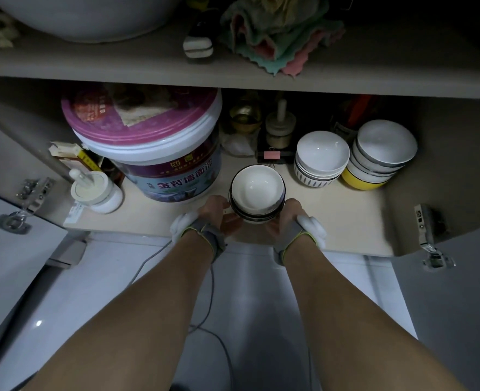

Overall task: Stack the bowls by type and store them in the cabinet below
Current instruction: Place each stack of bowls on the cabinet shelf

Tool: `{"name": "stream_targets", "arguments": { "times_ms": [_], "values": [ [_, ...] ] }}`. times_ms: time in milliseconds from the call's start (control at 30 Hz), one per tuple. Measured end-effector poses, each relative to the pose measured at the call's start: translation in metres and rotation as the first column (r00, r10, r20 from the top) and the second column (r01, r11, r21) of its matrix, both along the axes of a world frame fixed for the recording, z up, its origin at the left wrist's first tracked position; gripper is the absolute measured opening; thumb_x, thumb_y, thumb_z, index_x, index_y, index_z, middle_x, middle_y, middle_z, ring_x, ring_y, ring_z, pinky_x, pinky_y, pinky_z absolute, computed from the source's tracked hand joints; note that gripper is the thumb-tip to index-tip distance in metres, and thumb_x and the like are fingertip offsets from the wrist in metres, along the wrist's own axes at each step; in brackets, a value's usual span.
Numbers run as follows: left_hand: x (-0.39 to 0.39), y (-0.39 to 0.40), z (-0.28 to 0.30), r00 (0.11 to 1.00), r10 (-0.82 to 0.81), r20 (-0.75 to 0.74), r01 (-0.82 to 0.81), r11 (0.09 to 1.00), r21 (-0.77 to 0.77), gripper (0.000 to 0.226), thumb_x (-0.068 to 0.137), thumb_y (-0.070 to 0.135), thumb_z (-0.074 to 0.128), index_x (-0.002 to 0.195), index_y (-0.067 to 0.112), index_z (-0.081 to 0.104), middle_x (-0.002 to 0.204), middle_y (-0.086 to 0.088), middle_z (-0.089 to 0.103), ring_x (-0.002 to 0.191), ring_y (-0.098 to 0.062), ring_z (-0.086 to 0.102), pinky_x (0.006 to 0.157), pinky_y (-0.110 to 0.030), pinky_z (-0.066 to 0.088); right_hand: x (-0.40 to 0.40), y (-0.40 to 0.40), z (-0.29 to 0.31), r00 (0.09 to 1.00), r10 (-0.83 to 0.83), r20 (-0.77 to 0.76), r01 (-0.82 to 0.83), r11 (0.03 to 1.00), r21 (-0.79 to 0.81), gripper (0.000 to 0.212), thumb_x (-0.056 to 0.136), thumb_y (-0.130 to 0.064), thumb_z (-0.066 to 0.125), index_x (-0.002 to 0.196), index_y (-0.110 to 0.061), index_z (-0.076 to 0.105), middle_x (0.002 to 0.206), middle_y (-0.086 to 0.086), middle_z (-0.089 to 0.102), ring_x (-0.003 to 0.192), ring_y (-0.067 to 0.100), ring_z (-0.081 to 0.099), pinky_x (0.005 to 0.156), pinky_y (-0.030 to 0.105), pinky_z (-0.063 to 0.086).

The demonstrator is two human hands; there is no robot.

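A stack of white bowls with dark rims (257, 193) is at the front middle of the cabinet floor (332, 221). My left hand (215, 213) grips its left side and my right hand (287, 215) grips its right side. I cannot tell whether the stack touches the floor. Further right stands a stack of white bowls with a striped bowl at the bottom (320, 159). Beside it, at the far right, another stack of white bowls sits in a yellow bowl (380, 156).
A large paint bucket with a purple lid (148, 142) stands left of the held stack, with a white jar (97, 190) in front of it. Small jars and a binder clip (272, 155) stand behind. Both cabinet doors hang open. Cloths lie on the shelf above.
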State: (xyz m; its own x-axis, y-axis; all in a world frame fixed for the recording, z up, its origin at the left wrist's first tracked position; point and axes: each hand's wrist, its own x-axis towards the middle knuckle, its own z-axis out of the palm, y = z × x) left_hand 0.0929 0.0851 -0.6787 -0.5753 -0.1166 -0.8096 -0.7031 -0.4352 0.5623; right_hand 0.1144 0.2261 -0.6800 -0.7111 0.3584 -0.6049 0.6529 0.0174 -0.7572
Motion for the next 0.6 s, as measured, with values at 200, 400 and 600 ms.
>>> {"name": "stream_targets", "arguments": {
  "times_ms": [200,400,600],
  "values": [
    [-0.006,0.002,-0.002,0.996,0.036,-0.083,-0.038,0.999,-0.020,0.026,0.098,0.015,0.041,0.120,0.008,0.052,0.113,-0.012,0.062,0.100,-0.026,0.060,0.091,-0.038,0.050,-0.012,-0.012,-0.013,0.991,-0.117,-0.059,0.100,0.968,-0.231,0.046,0.089,-0.020,0.060,0.127,0.001,0.046,0.101,0.013,0.058,0.095,0.028,0.060,0.093,0.044,0.050],
    [-0.017,0.000,-0.007,0.978,0.120,-0.169,-0.121,0.993,0.006,0.023,0.096,0.002,0.041,0.116,0.005,0.054,0.118,-0.013,0.060,0.113,-0.028,0.059,0.092,-0.037,0.052,-0.026,-0.019,-0.003,0.992,-0.101,-0.075,0.071,0.942,-0.328,0.014,0.098,-0.010,0.042,0.095,-0.008,0.056,0.081,0.002,0.052,0.081,0.021,0.059,0.052,0.024,0.055],
    [-0.028,-0.003,-0.017,0.974,0.135,-0.182,-0.139,0.990,-0.010,0.034,0.093,0.005,0.048,0.126,0.005,0.054,0.136,-0.015,0.055,0.125,-0.026,0.054,0.077,-0.025,0.051,-0.032,-0.023,-0.005,0.977,-0.023,-0.213,-0.060,0.925,-0.376,0.017,0.094,-0.004,0.050,0.082,-0.015,0.055,0.090,0.006,0.062,0.096,0.023,0.061,0.079,0.032,0.053]
  ]
}}
